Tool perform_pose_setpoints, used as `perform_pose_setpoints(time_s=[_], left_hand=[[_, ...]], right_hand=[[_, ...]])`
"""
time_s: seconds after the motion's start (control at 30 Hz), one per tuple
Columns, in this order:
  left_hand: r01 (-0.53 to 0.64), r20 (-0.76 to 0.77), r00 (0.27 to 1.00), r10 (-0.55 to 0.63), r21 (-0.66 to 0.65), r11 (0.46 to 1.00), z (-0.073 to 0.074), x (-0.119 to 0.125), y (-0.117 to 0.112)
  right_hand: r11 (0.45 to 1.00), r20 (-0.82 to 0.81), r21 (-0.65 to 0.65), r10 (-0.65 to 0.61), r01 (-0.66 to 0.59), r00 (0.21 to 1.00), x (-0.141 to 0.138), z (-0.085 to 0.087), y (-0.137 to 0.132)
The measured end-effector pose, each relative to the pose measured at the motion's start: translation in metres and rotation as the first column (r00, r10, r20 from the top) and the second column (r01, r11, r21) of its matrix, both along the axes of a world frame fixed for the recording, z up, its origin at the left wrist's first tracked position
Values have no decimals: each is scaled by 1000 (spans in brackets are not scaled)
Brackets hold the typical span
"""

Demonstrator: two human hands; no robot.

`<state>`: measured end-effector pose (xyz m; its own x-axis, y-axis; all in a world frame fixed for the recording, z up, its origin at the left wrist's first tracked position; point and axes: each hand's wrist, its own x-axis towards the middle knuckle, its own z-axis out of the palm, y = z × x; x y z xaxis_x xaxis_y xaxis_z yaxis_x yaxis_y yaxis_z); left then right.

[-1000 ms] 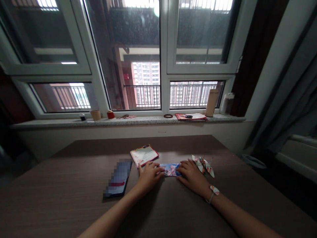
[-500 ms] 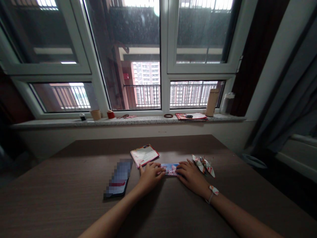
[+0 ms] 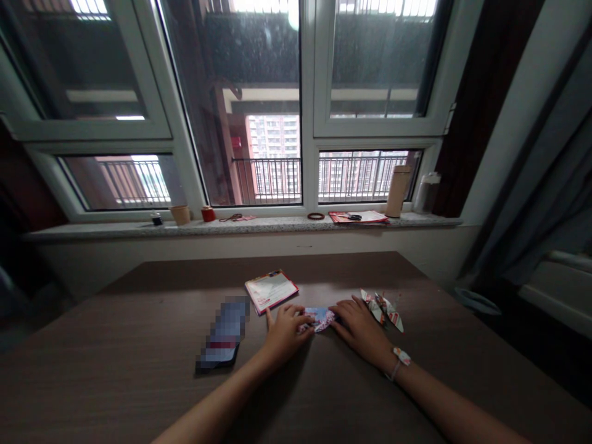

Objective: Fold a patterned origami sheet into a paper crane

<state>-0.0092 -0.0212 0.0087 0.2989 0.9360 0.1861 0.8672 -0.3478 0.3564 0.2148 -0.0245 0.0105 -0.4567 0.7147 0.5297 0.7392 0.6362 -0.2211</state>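
Between my hands, low over the brown table, is a small blue paper with pink-and-white print. Its near edge is no longer straight; corners slant inward toward a lower middle. My left hand has its fingers closed on the left end, the thumb hidden from clear view. The right end lies under the fingertips of my right hand, which pinch it. A band with a white-and-orange piece circles my right wrist. Just beyond that hand rests a folded, striped paper shape.
A stack of white, red-edged paper sheets lies behind my left hand. Left of it is a phone, its screen blurred. On the windowsill stand a paper cup, a red spool, a tan bottle and scissors.
The blue paper was a flat strip with a straight near edge; its near corners now slant and it looks deeper toward me. My hands have shifted only slightly.
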Motion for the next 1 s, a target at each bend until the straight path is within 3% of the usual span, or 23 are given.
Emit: perform_pose_setpoints(time_s=[0.3, 0.57, 1.0], left_hand=[[27, 9, 1000, -28, 20, 999, -3, 2, -1], [23, 42, 999, -24, 23, 999, -1, 3, -4], [31, 13, 999, -32, 44, 999, 1, 4, -6]], right_hand=[[986, -237, -45, -167, 160, 957, 1, -11, 6], [997, -126, -60, -57, 50, 990, -3, 1, -2], [996, 29, -30, -86, 87, 996, -5, -10, 1]])
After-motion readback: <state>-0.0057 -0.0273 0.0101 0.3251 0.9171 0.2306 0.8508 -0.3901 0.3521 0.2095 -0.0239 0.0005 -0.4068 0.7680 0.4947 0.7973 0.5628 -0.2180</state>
